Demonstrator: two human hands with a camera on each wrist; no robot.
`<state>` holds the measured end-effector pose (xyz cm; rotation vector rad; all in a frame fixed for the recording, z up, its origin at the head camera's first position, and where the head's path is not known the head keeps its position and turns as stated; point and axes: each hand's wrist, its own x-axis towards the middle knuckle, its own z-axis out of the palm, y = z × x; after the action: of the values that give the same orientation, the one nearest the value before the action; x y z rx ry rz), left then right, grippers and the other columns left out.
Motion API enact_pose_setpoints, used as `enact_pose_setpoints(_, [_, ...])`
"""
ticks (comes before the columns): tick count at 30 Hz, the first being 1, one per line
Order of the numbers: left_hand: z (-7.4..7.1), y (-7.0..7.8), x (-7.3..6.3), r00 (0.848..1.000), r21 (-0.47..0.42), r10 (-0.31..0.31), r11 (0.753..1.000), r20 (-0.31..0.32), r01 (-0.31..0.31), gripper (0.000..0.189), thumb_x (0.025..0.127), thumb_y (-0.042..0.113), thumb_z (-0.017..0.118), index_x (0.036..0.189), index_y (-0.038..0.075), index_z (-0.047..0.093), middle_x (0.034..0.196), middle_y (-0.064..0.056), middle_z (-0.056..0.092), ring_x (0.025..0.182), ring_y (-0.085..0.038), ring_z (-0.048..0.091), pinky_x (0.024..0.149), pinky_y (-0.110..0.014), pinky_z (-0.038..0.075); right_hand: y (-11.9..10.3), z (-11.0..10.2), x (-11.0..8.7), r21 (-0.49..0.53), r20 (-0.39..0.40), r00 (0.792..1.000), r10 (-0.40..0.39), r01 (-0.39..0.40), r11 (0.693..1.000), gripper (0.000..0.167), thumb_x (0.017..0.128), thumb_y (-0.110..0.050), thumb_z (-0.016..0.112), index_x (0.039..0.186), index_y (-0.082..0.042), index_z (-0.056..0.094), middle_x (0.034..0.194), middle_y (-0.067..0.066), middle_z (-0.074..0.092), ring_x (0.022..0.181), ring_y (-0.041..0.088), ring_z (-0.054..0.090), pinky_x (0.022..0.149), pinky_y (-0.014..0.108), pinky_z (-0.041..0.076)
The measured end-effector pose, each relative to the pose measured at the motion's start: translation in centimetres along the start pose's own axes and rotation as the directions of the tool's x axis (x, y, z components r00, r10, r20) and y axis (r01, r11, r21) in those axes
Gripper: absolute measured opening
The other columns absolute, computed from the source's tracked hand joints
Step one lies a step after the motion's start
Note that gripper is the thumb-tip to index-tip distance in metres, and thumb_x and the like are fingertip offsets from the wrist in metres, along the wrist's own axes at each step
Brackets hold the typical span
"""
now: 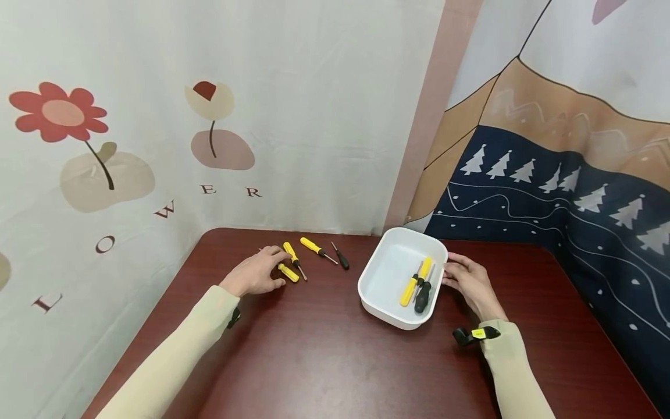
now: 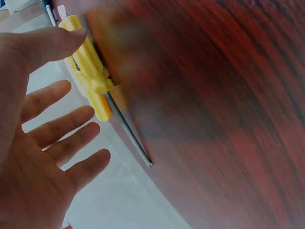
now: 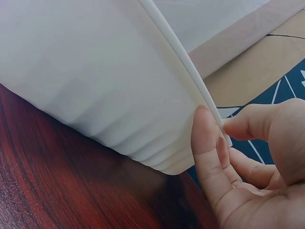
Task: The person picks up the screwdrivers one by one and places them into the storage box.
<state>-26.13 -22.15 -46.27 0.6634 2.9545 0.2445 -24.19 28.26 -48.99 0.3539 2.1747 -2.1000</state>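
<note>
My left hand (image 1: pixel 257 272) reaches low over the table's left part, fingers spread, beside a yellow-handled screwdriver (image 1: pixel 289 272). In the left wrist view the thumb overlaps this screwdriver's handle (image 2: pixel 88 59), while the fingers are extended apart from it. A second yellow screwdriver (image 1: pixel 291 254) lies right by the fingertips. My right hand (image 1: pixel 473 285) pinches the rim of a white plastic bin (image 1: pixel 379 273) at its right side, thumb against the edge and fingers along the wall. Inside the bin lie two yellow screwdrivers (image 1: pixel 407 294) and one with a black handle (image 1: pixel 423 299).
Farther back on the dark red table (image 1: pixel 314 361) lie another yellow screwdriver (image 1: pixel 312 245) and a small black screwdriver (image 1: pixel 342 259), both between the left hand and the bin. Printed curtains (image 1: pixel 324 116) hang along the table's back edge.
</note>
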Motion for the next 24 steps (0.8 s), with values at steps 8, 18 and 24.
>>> enact_pose_setpoints(8, [0.5, -0.2, 0.9, 0.999, 0.043, 0.038, 0.998, -0.003, -0.038, 0.039, 0.090, 0.018, 0.078, 0.128, 0.010, 0.068, 0.129, -0.011, 0.062, 0.114, -0.026, 0.062, 0.096, -0.046, 0.056, 0.0, 0.0, -0.1, 0.019, 0.006, 1.000, -0.009, 0.009, 1.000, 0.054, 0.101, -0.007, 0.060, 0.151, 0.003, 0.041, 0.094, -0.006, 0.068, 0.081, 0.004, 0.065, 0.076, 0.020, 0.060])
enact_pose_setpoints(18, [1.0, -0.8, 1.8, 0.994, 0.079, 0.104, 0.992, -0.033, -0.101, 0.023, 0.089, 0.002, 0.072, 0.110, 0.010, 0.075, 0.117, -0.008, 0.071, 0.102, -0.022, 0.066, 0.095, -0.053, 0.056, 0.2, -0.1, 0.1, 0.007, 0.007, 1.000, -0.004, 0.004, 1.000, 0.055, 0.101, -0.008, 0.059, 0.152, 0.001, 0.041, 0.094, -0.007, 0.068, 0.081, 0.004, 0.065, 0.077, 0.020, 0.060])
enact_pose_setpoints(24, [0.9, -0.9, 1.8, 0.993, 0.050, 0.111, 0.993, -0.035, -0.109, 0.019, 0.089, 0.000, 0.071, 0.103, 0.011, 0.076, 0.111, -0.005, 0.072, 0.096, -0.020, 0.066, 0.092, -0.053, 0.056, 0.1, -0.1, 0.0, 0.029, 0.010, 1.000, -0.004, 0.004, 1.000, 0.056, 0.101, -0.007, 0.060, 0.152, 0.003, 0.039, 0.093, -0.007, 0.069, 0.080, 0.004, 0.065, 0.076, 0.020, 0.060])
